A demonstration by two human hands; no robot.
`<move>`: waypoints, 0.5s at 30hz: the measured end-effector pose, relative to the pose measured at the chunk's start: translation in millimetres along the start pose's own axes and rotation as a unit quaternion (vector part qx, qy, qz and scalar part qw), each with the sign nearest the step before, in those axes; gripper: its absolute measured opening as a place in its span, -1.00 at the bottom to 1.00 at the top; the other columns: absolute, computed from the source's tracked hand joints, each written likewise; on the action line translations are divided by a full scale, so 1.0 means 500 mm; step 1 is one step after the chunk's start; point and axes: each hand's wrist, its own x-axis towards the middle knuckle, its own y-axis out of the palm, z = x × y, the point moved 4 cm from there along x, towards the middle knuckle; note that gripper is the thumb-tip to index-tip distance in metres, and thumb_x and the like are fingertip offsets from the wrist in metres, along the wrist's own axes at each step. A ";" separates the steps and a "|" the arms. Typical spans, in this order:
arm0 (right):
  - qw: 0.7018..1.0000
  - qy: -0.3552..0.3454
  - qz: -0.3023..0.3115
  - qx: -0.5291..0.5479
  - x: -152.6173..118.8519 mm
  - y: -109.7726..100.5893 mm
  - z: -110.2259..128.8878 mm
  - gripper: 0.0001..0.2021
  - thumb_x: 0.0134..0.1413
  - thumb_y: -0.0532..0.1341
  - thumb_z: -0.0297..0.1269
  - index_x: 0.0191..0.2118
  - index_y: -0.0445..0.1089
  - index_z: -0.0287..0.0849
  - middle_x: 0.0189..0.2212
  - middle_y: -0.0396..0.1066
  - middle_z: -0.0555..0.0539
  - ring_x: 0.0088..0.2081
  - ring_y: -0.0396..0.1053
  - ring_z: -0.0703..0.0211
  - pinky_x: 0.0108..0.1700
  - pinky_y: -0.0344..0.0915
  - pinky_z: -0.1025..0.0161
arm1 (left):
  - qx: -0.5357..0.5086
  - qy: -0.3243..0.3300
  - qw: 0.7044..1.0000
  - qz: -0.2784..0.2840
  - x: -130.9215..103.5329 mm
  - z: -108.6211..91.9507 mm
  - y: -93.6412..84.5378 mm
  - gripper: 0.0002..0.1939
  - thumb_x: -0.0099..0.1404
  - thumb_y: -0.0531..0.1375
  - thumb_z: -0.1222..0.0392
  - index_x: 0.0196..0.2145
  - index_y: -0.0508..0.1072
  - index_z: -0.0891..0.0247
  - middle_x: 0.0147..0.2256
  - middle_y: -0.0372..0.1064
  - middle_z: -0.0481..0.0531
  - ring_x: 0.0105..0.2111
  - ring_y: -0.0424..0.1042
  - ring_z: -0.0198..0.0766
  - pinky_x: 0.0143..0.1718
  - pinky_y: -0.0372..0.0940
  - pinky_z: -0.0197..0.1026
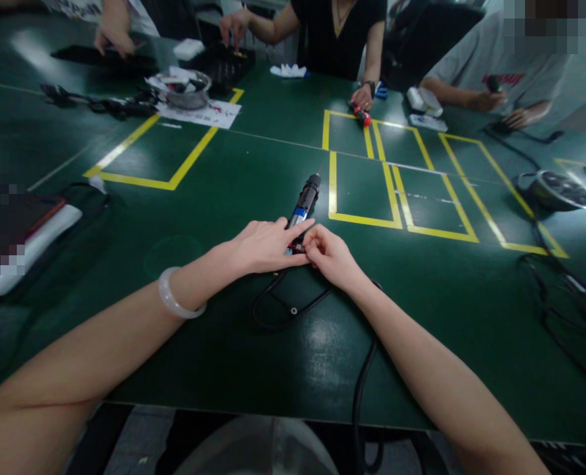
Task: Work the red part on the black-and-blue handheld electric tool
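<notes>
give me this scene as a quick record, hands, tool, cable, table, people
left hand: laid across the tool, fingers extended
right hand: fingers curled at the tool's near end; grip unclear
tool: screwdriver-like, tip pointing away from the wearer
black cable: looped by the hands, hanging over the near edge
table: green, with yellow tape rectangles
across the table: co-worker's hand at a red-and-black item

A metal bowl point(196, 101) sits on white paper point(227, 115) — yellow tape point(194, 158) marks the table point(124, 231).
</notes>
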 end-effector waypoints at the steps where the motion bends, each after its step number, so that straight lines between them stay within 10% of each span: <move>1: 1.000 0.000 -0.001 -0.001 0.000 0.000 -0.001 -0.96 0.06 0.07 -0.38 -0.32 0.21 -0.12 -0.51 0.25 0.10 -0.51 0.21 0.30 -0.40 0.16 0.31 | 0.001 -0.001 1.000 -0.001 0.000 0.000 0.000 -0.17 0.39 -0.17 -0.40 0.47 -0.18 -0.04 0.03 0.32 0.27 -0.09 0.46 0.14 -0.12 0.28 -0.01; 15: 0.998 0.051 -0.022 -0.004 0.008 -0.039 -0.003 -0.96 0.10 0.11 -0.30 -0.35 0.22 -0.12 -0.66 0.21 0.16 -0.66 0.16 0.35 -0.55 0.10 0.37 | 0.006 -0.036 0.999 -0.010 0.000 -0.010 -0.001 -0.30 0.43 -0.15 -0.27 0.44 -0.08 -0.10 0.03 0.34 0.26 -0.10 0.47 0.16 -0.14 0.29 0.01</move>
